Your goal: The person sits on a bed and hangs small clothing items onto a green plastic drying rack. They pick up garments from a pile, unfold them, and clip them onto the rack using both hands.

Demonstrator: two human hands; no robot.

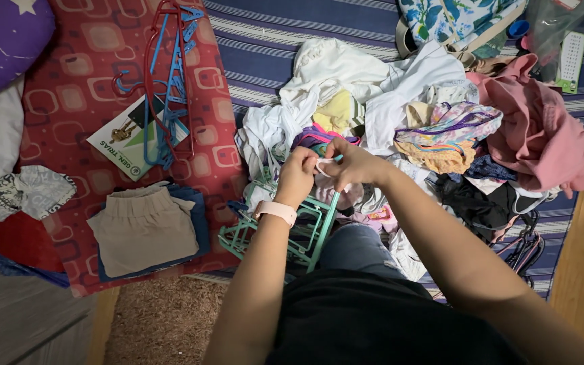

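Observation:
My left hand [297, 174] and my right hand [347, 164] meet in the middle of the view, both pinching a small white piece of cloth [322, 167] between the fingertips. A pale pink watch band [276, 211] sits on my left wrist. Under my hands lies a stack of teal plastic hangers [307, 230] across my lap. Just beyond my hands spreads a heap of mixed laundry [400, 115]: white garments, a yellow piece, striped underwear, and a pink garment [542, 128] at the right.
Folded beige and blue shorts [144, 228] lie on a red patterned blanket [76, 101] at the left. Red and blue hangers [170, 74] rest over a booklet [124, 138]. Black hangers [525, 247] lie at the right, on a striped sheet [265, 47].

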